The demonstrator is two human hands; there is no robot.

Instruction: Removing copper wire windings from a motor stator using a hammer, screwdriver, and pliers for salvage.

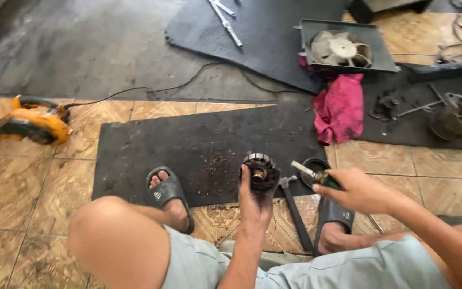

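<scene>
Tiled floor [22, 187] carrying dark rubber mats [204, 144], seen from above.
I'm gripping a round motor part [260, 170] in my left hand [255, 203] over the near mat edge, while my right hand [356, 190] is clenching a green-handled tool [316, 175] just right of it.

Motor rotor [260, 170] in left hand [256, 206] (screwdriver [316, 175] beside)

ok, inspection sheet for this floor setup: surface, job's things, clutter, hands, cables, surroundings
surface: tiled floor with a dirty black rubber mat.
job's things: round dark metal motor part; green-handled tool.
clutter: pink rag, black hammer, ribbed black ring, metal wrenches.
grippers: left hand has its grip on the motor part; right hand on the tool.
cables: black cord from the yellow blower.
surroundings: framed beige fan, grey slippers.
</scene>
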